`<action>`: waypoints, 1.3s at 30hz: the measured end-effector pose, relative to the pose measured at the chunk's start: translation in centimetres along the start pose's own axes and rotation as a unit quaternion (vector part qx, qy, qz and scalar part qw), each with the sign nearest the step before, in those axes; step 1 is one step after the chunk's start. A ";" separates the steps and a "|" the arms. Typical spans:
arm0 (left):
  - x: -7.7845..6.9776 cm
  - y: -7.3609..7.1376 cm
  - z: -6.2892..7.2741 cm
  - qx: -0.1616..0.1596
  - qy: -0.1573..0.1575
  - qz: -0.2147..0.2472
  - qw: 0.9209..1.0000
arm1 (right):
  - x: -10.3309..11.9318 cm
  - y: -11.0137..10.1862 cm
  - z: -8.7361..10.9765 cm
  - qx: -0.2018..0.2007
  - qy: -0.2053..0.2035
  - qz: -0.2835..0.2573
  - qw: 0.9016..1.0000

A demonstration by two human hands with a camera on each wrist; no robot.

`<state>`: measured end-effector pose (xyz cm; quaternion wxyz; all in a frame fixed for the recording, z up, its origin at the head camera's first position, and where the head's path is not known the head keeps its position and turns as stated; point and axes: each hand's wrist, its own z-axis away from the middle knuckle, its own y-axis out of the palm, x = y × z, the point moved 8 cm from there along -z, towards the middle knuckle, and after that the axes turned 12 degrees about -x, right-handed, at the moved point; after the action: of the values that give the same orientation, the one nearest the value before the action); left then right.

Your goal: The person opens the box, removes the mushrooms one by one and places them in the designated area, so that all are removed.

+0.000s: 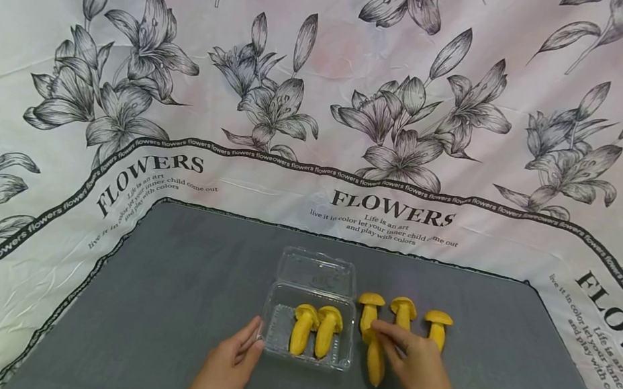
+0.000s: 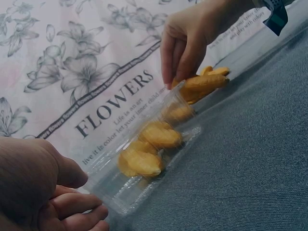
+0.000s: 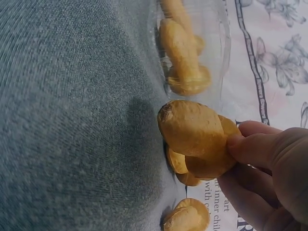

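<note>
A clear plastic clamshell box (image 1: 277, 345) lies with its lid (image 1: 317, 274) folded back. Two yellow mushrooms lie side by side in its base, the left mushroom (image 1: 300, 335) and the right mushroom (image 1: 325, 339), caps away from me. At the box's left edge, my left hand (image 1: 226, 365) holds the rim between thumb and fingers. Just right of the box, my right hand (image 1: 421, 368) pinches another yellow mushroom (image 3: 190, 130) by its cap, stem toward me. In the right wrist view, that mushroom is raised off the cloth.
Right of the box, three more mushrooms stand in a loose row on the grey cloth (image 1: 159, 306): a left one (image 1: 371, 302), a middle one (image 1: 404, 310) and a right one (image 1: 438, 323). Behind the cloth is a flower-printed white sheet (image 1: 262, 193).
</note>
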<state>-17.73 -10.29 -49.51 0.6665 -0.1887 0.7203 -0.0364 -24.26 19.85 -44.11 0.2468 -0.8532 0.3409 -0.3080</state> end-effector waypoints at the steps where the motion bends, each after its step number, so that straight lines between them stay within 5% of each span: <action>1: 0.0 0.0 0.0 0.001 -0.001 -0.001 1.000 | 0.0 0.1 0.0 -0.001 -0.003 0.001 1.000; 22: 0.0 -0.1 -0.1 0.006 -0.004 -0.003 1.000 | 0.0 1.2 0.3 0.019 0.009 0.000 1.000; 31: 0.1 -0.1 -0.1 0.004 -0.007 0.003 1.000 | -0.4 1.6 0.4 0.063 0.058 0.006 0.996; 39: 0.0 0.0 -0.1 -0.001 -0.008 0.000 1.000 | -0.5 1.2 0.4 0.051 0.058 -0.004 0.997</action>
<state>-17.80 -10.31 -49.51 0.6719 -0.1900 0.7151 -0.0342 -24.82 19.54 -45.29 0.2689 -0.8215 0.3353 -0.3747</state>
